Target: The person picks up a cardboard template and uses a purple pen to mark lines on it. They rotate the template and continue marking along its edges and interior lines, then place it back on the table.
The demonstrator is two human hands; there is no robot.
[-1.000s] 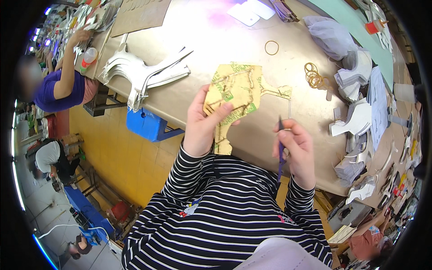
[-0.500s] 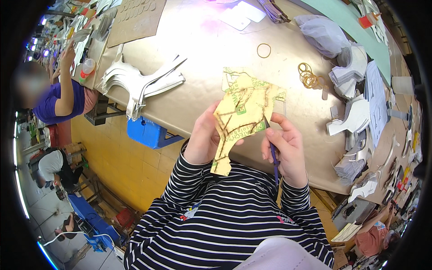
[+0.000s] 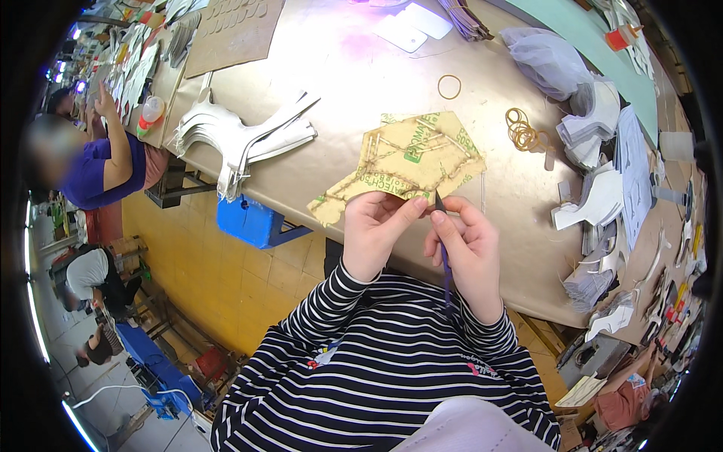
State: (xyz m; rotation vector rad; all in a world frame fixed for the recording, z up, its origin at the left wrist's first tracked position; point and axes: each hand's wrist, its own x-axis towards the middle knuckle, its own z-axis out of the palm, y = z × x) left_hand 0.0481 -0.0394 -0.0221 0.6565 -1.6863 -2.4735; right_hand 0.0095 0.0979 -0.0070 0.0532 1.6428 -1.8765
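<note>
My left hand pinches the lower edge of a yellow pattern piece with green print and brown lines, thumb on its face. A narrow arm of the piece points left, and its wide part lies up and to the right. My right hand grips a slim purple pen-like tool, fingers wrapped round it. The tool's dark pointed tip is at the piece's lower edge, near my left thumb; whether it touches I cannot tell. Beyond and left, a stack of white cut pieces lies on the table.
The brown-covered table holds rubber bands, a single band and white cards. Stacked grey-white pieces line its right side. A blue stool stands at the left edge. A person in purple sits left.
The yellow piece has been turned so its narrow arm points left instead of down toward me. My left hand has shifted right, closer to the right hand, which keeps the purple tool.
</note>
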